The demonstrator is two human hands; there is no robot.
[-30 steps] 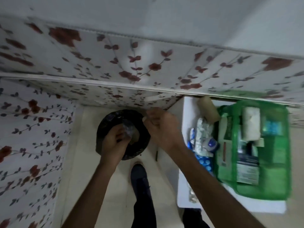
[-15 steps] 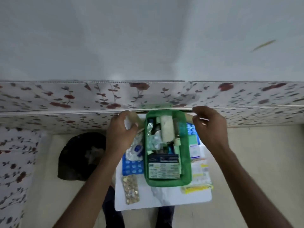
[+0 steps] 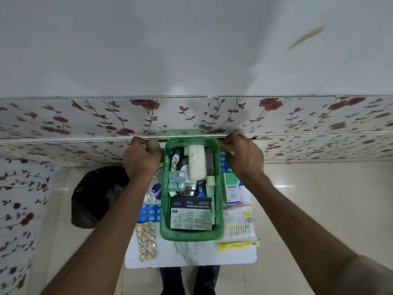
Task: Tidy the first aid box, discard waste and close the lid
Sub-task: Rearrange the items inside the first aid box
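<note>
The open green first aid box (image 3: 219,194) stands on a small white marble-look table (image 3: 191,255). Inside it are a white gauze roll (image 3: 196,162), a silver blister pack (image 3: 176,180), a dark bottle and a medicated dressings carton (image 3: 191,213). My left hand (image 3: 141,161) is at the box's far left corner, its fingers closed round a beige bandage roll (image 3: 153,145). My right hand (image 3: 244,159) is at the far right corner, curled over another beige roll (image 3: 223,146). A lid is not clearly visible.
A black bin bag (image 3: 95,194) sits on the floor left of the table. Loose on the table are a gold pill strip (image 3: 147,241), a blue blister pack (image 3: 148,213), an Optibex carton (image 3: 231,190) and a yellow packet (image 3: 238,245). A floral wall panel runs right behind the box.
Both hands left the black bin and came to the far corners of the green box. My view swung from the bin to the table. Each hand now closes on a beige roll.
</note>
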